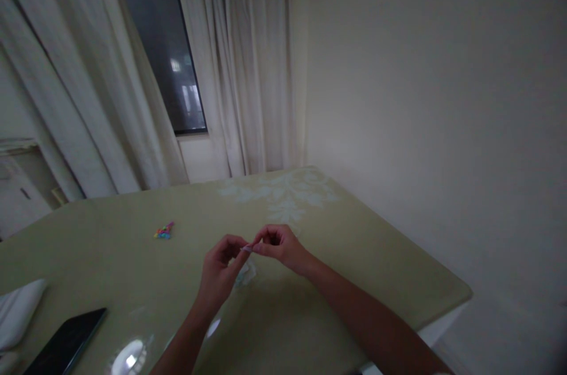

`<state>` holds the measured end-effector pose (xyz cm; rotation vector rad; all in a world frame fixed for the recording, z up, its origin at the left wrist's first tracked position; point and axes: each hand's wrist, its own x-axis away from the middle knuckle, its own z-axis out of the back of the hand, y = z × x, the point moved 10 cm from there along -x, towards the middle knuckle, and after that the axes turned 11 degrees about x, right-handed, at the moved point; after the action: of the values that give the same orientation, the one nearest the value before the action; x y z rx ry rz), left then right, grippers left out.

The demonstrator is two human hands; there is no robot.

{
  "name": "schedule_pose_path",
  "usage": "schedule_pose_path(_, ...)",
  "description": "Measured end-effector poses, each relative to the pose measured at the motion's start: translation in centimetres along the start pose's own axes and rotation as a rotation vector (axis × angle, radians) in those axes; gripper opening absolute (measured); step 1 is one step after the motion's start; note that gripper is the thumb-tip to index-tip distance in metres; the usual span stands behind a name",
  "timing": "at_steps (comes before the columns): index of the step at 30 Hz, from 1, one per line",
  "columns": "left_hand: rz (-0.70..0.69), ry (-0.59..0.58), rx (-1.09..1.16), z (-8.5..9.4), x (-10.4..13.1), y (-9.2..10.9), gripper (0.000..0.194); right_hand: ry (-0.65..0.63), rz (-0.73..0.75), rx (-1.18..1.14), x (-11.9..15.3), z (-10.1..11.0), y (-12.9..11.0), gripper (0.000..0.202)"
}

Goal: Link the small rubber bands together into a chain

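Note:
Above the table, my left hand (220,271) and my right hand (280,250) meet at their fingertips. Between them is a small pale, lilac-tinted piece (247,248), too small and blurred to name. The left thumb and index finger pinch it from one side; the right thumb and index finger close on its other end. Just below the left hand, a whitish, see-through patch (246,273) shows on the table; whether it is thin plastic or a printed pattern I cannot tell. A little pile of brightly coloured small pieces (164,231) lies farther off to the left.
The table (345,233) has a greenish cover with a pale leaf pattern. A dark phone or tablet (66,342) and a white object (21,310) lie at the near left. Behind stand curtains (248,68) and a window; a wall (434,97) runs along the right.

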<state>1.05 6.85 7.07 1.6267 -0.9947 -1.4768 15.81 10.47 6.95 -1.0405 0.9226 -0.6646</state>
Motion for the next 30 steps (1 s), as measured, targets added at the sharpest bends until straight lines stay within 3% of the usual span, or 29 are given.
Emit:
schedule_pose_path(8, 0.025, 0.0, -0.015, -0.2, -0.1, -0.1, 0.03, 0.071, 0.025, 0.134, 0.3, 0.3, -0.3, 0.033)
schedule_pose_path(20, 0.067, -0.08, 0.081, -1.2, 0.1, -0.4, 0.028, 0.041, 0.022, 0.022, 0.0, 0.1, -0.3, 0.033)
schedule_pose_path(30, 0.0, -0.004, -0.034, -0.1, -0.2, -0.2, 0.03, 0.119, 0.089, 0.123, 0.4, 0.2, -0.8, 0.03)
